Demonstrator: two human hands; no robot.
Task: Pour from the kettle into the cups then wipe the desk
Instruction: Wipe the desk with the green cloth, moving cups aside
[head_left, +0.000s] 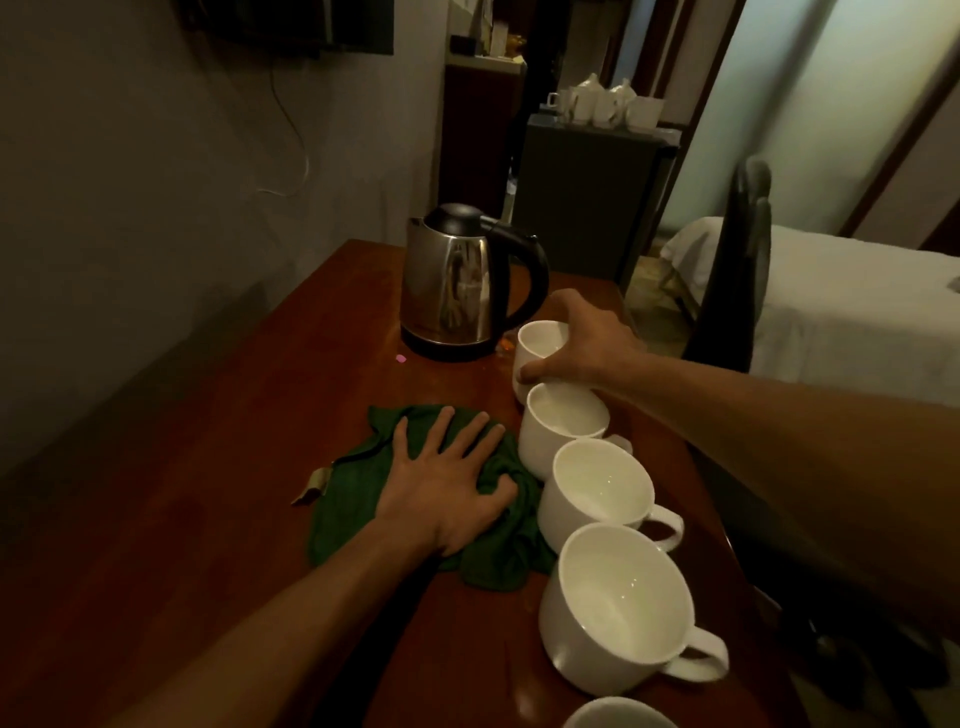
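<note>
1. I am pressing my left hand (447, 483) flat, fingers spread, on the green cloth (358, 499), which is lying bunched on the desk (208, 519) just left of the row of cups.
2. I am gripping the farthest cup (537, 340) from above with my right hand (582, 343), thumb on its near wall and fingers curled over the rim.
3. The kettle (452, 286) is standing upright on its base at the far end of the desk, lid shut, just beyond that cup.
4. The cups look dim inside; I cannot tell how full they are.
5. I am judging this as the wiping step: cloth down, kettle set aside.
6. Next I would be lifting or shifting the held cup so the cloth can be passing under it, keeping it level against spills.
</note>
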